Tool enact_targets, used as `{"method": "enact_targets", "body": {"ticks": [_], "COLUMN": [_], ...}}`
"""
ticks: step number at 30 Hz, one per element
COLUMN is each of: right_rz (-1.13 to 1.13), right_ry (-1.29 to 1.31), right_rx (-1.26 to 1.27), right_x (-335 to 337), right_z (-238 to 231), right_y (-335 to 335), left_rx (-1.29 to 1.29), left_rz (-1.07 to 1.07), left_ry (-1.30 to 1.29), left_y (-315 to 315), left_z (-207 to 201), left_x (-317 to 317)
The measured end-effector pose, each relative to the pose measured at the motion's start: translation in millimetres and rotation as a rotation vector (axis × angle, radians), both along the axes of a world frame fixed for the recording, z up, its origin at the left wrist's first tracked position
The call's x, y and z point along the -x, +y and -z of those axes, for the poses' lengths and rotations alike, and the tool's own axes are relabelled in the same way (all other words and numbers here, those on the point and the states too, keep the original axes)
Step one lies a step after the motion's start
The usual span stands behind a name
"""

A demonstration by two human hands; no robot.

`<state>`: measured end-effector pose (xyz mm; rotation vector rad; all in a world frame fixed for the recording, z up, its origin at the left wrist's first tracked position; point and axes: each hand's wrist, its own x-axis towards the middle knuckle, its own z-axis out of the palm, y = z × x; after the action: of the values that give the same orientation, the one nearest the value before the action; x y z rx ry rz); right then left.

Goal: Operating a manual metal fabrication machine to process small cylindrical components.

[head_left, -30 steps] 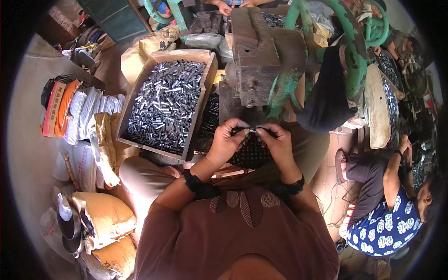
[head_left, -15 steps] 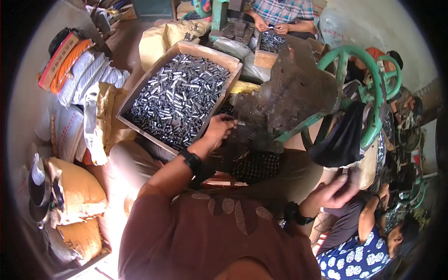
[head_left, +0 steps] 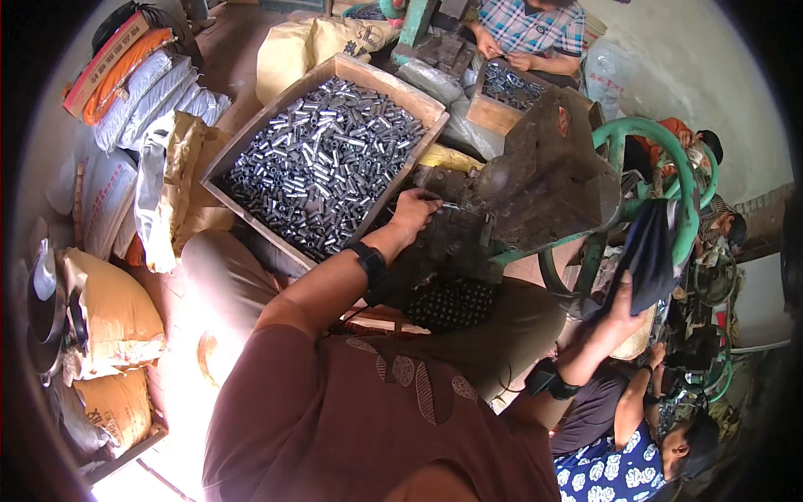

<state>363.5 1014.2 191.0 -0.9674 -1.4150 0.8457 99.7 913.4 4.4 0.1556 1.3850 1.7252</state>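
At the upper left of the frame we see one red box against one orange bundle, with several white bundles just below. Two plump orange sacks sit at the lower left, one above the other; their contents are hidden from us. Left of the upper middle, one large wooden tray is heaped with short metal tubes, too many for us to count. Near the middle, our left hand has its fingertips closed on one small metal piece. The piece lies just right of the tray; its long axis runs nearly level across the frame, and its free end points right, toward the machine. Above, one smaller wooden box holds more metal pieces, also beyond counting, before one co-worker in a checked shirt. At the right, our right hand is against one dark cloth hanging beside a large green wheel; the thumb points up, but we cannot tell whether the fingers close round anything.
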Motion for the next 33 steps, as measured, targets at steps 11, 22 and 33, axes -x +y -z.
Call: {"method": "enact_targets", "body": {"ticks": [11, 22, 33], "right_rz": [0.285, 0.042, 0.145], "right_ry": [0.003, -0.116, -0.051], "right_rx": [-0.385, -0.121, -0.045], "right_x": [-9, 8, 11], "right_z": [74, -42, -10], "right_y": [24, 3, -6], "left_rx": [0.045, -0.185, -0.101], "left_rz": [-0.058, -0.186, -0.037], "left_ry": [0.719, -0.079, -0.048], "left_y": [27, -22, 5], "left_z": [9, -22, -2], "left_x": [-10, 7, -1]}}
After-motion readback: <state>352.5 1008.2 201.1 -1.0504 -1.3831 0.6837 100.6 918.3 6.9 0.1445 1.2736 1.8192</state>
